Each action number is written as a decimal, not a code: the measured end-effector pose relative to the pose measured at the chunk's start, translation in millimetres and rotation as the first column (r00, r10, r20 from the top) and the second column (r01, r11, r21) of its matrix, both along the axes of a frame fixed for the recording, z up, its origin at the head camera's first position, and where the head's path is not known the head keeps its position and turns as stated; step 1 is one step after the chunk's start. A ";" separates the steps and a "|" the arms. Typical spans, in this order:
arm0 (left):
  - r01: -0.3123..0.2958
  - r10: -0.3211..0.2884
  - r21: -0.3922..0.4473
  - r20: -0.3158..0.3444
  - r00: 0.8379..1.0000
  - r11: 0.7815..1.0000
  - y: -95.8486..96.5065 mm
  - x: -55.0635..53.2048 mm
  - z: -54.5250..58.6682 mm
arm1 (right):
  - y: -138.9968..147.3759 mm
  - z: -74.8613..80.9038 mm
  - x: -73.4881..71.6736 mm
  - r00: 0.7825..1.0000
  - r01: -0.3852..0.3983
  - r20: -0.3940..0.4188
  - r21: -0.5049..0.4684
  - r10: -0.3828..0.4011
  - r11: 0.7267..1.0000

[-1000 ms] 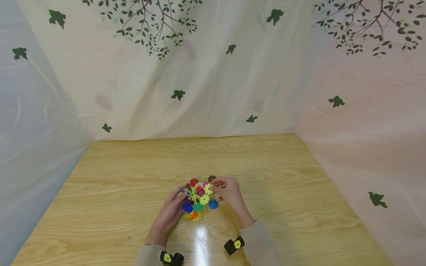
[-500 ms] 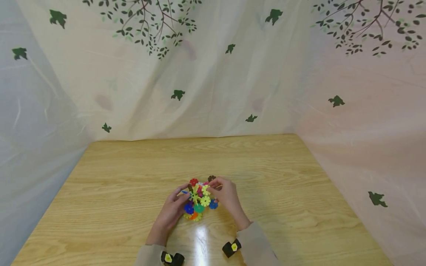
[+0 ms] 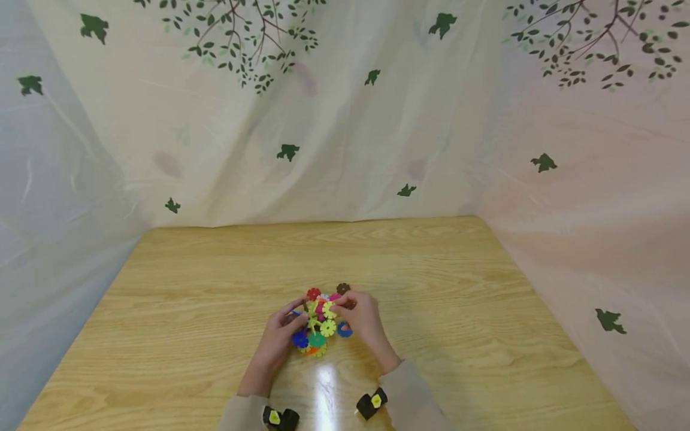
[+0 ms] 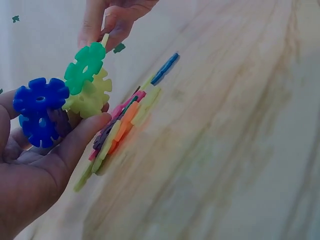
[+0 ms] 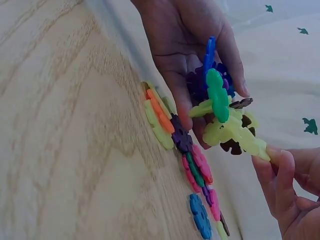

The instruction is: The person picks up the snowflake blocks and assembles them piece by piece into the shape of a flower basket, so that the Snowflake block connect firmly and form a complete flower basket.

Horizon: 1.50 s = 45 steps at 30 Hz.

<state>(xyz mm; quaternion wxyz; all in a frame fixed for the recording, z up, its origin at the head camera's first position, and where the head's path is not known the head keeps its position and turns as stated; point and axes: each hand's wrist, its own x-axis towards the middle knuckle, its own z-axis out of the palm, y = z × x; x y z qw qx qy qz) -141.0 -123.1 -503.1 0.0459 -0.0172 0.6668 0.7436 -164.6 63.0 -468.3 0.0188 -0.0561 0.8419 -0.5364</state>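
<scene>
My left hand holds a cluster of interlocked flower-shaped plastic discs above the table. In the left wrist view, a blue disc and a green disc stand out in that cluster, beside the thumb. Between thumb and fingertip, my right hand pinches a yellow disc by its edge. This disc meets the other yellow discs of the cluster in the right wrist view. Part of the cluster is hidden by the left fingers.
Several loose discs lie on the wooden table below the hands, among them an orange disc, a lighter blue disc and a red disc. A brown disc lies behind them. A printed curtain hangs at the table's back.
My right hand has shifted a little left with the yellow disc, now nearer the left hand. The cluster in my left hand has turned slightly.
</scene>
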 end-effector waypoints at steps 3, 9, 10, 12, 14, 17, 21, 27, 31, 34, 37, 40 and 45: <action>-0.008 0.008 -0.037 0.002 1.000 0.999 0.1 -0.6 0.5 | -0.6 -1.6 -1.2 1.000 0.009 0.010 0.004 -0.009 1.000; -0.018 0.018 -0.109 -0.002 1.000 0.994 0.4 -1.1 1.6 | -1.7 -4.1 0.2 1.000 0.021 -0.002 -0.015 -0.021 1.000; -0.018 0.018 -0.111 -0.005 1.000 0.994 0.8 -1.3 1.6 | -2.1 -4.2 0.5 1.000 0.023 -0.011 -0.011 -0.023 1.000; -0.023 0.023 -0.109 -0.006 1.000 0.994 1.6 -1.3 1.9 | -3.3 -3.8 0.9 0.999 0.032 -0.015 -0.004 -0.032 0.999; -0.028 0.028 -0.108 -0.005 1.000 0.994 2.3 -0.6 3.0 | -4.2 -3.5 0.8 0.999 0.041 -0.024 0.005 -0.041 0.999; -0.032 0.033 -0.099 0.002 0.999 0.995 2.0 0.9 5.4 | -3.5 -2.1 -0.2 0.999 0.040 -0.009 -0.008 -0.040 0.999; -0.029 0.030 -0.103 0.007 1.000 0.994 -0.8 1.8 6.6 | -0.8 -2.7 -2.2 1.000 0.020 0.021 -0.048 -0.019 0.999; -0.004 0.006 -0.067 0.034 0.999 0.998 -1.3 0.7 5.1 | 1.3 -6.5 -2.5 0.997 0.035 0.077 -0.118 -0.026 0.992; 0.005 -0.005 0.004 0.084 0.996 1.000 -0.7 0.5 5.9 | 2.1 -6.0 -2.5 0.992 0.063 0.117 -0.159 -0.045 0.985; 0.012 -0.021 0.092 0.103 0.994 0.996 -0.2 0.7 7.0 | 2.4 -5.0 -2.0 0.990 0.075 0.128 -0.183 -0.052 0.980; 0.022 -0.040 0.164 0.105 0.994 0.986 0.2 0.6 7.6 | 2.3 -3.7 -1.2 0.988 0.091 0.138 -0.196 -0.064 0.976; 0.021 -0.043 0.185 0.116 0.992 0.982 -0.1 1.0 8.5 | 1.8 -2.5 -0.8 0.986 0.110 0.147 -0.223 -0.078 0.968; 0.034 -0.058 0.205 0.116 0.992 0.978 -2.0 1.8 8.8 | 0.1 -2.0 0.2 0.980 0.156 0.163 -0.278 -0.114 0.948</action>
